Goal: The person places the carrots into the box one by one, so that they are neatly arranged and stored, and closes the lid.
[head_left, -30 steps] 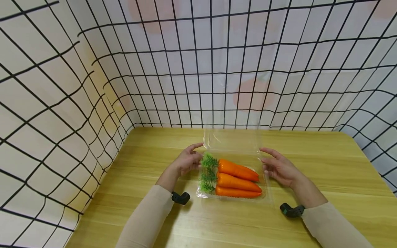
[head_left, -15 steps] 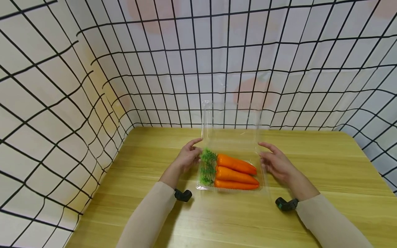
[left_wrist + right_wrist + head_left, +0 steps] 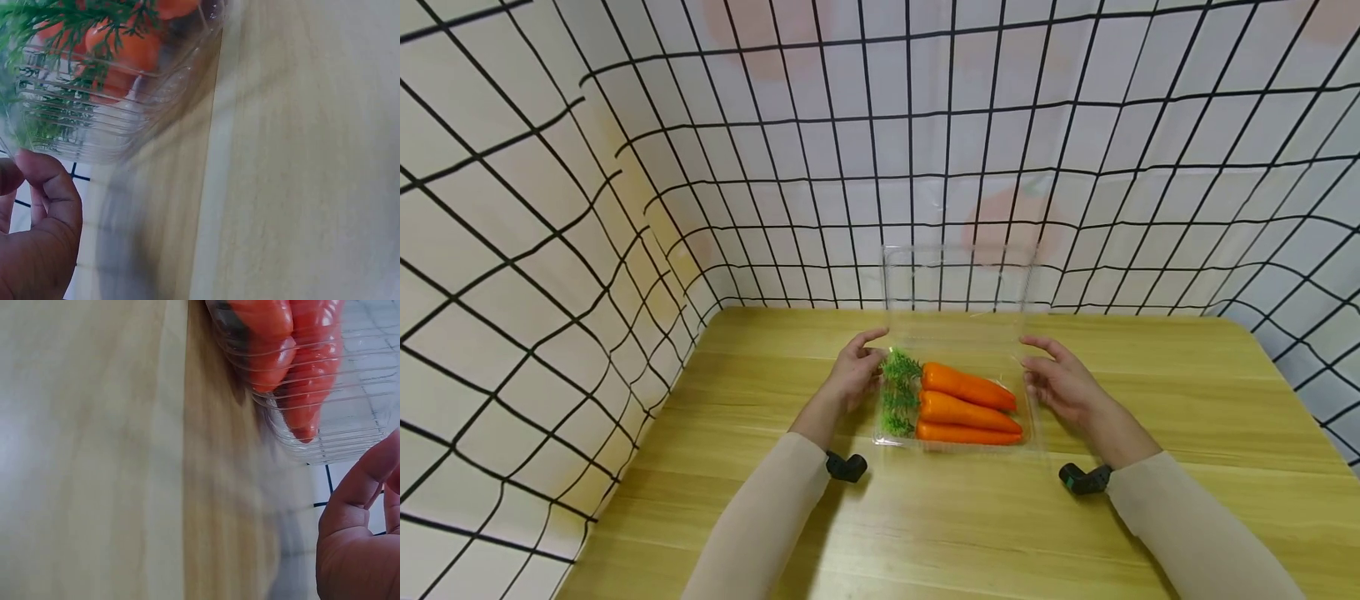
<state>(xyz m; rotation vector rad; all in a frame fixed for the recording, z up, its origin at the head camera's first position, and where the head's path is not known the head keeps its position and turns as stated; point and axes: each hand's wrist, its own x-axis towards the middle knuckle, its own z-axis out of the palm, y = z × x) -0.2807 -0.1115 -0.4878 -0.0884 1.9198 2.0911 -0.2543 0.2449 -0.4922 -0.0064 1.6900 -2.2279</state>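
Note:
A clear plastic clamshell box (image 3: 877, 442) lies on the table with its hinged lid (image 3: 957, 321) raised at the far side. Three orange carrots, the farthest carrot (image 3: 967, 385) among them, lie side by side inside, their frilly green tops (image 3: 898, 400) to the left. My left hand (image 3: 854, 372) pinches the box's left side near the hinge, thumb and finger at the rim, index finger pointing forward. On the opposite side my right hand (image 3: 1063, 387) holds the right rim in the same way. In the right wrist view, carrot tips (image 3: 303, 428) show through the ribbed wall.
The wooden table (image 3: 940, 533) ends at a white cloth backdrop (image 3: 820, 200) with a black grid, which also rises along both sides. The raised lid stands near the table's back edge. A black wrist camera (image 3: 846, 467) sits on the left wrist, another camera (image 3: 1084, 479) on the right.
Both hands have moved the box with the carrots forward, away from me and slightly left. The lid, raised throughout, has gone with it.

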